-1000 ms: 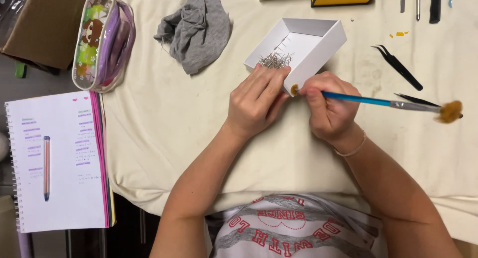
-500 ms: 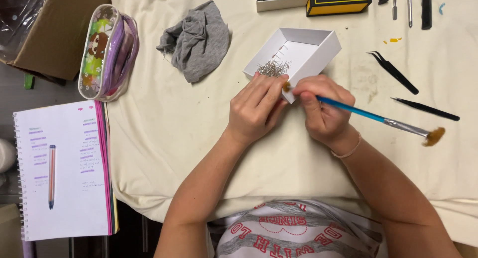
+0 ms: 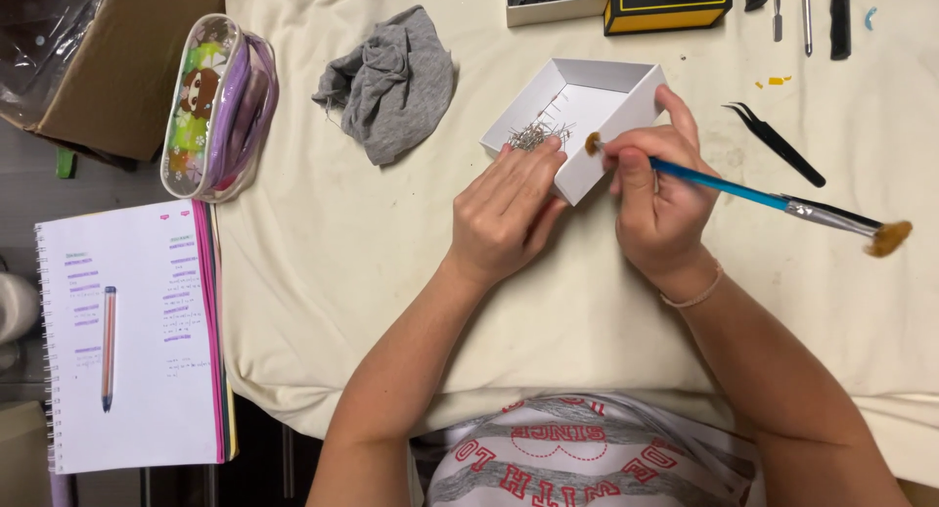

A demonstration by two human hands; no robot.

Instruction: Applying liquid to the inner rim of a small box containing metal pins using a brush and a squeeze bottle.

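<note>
White cardboard box (image 3: 599,106) sits tilted on the cloth-covered table (image 3: 323,263), pins (image 3: 536,133) heaped inside. The left hand (image 3: 504,214) rests at its near wall, fingers together. The right hand (image 3: 657,199) pinches a blue-handled brush (image 3: 753,192) (bristles outward). Black tweezers (image 3: 778,143) lie just right; a yellow-black box (image 3: 667,0) stands beyond.

The small white box (image 3: 587,116) looks like matt card, and the heap of thin pins (image 3: 536,132) at its nine o'clock corner glints like bare metal. The brush (image 3: 763,196) in the right hand (image 3: 660,199) has a glossy blue handle, a shiny metal ferrule and soft tan bristles. The tablecloth (image 3: 372,263) is matt cream fabric, faintly creased. At ten o'clock lies a crumpled grey rag (image 3: 391,82) of soft knit, beside a glossy clear plastic pencil case (image 3: 217,106).
</note>
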